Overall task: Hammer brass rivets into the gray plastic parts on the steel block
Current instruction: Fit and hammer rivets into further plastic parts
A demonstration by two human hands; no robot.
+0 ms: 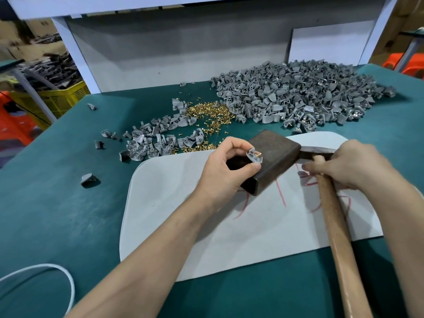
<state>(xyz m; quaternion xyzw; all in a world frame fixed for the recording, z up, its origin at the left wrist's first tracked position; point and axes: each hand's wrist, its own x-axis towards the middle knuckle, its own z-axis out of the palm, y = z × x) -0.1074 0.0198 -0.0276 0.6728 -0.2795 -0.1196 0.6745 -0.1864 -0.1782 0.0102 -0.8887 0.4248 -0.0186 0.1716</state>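
A dark steel block lies on a pale grey mat in the middle of the green table. My left hand pinches a small gray plastic part with a brass rivet sticking out of it, held over the block's near-left top. My right hand grips the wooden handle of a hammer close to its head. The hammer head rests just right of the block.
A big heap of gray plastic parts fills the back right. A smaller heap lies left of centre, with loose brass rivets between them. Stray parts lie on the left. A white cord loops at the near left.
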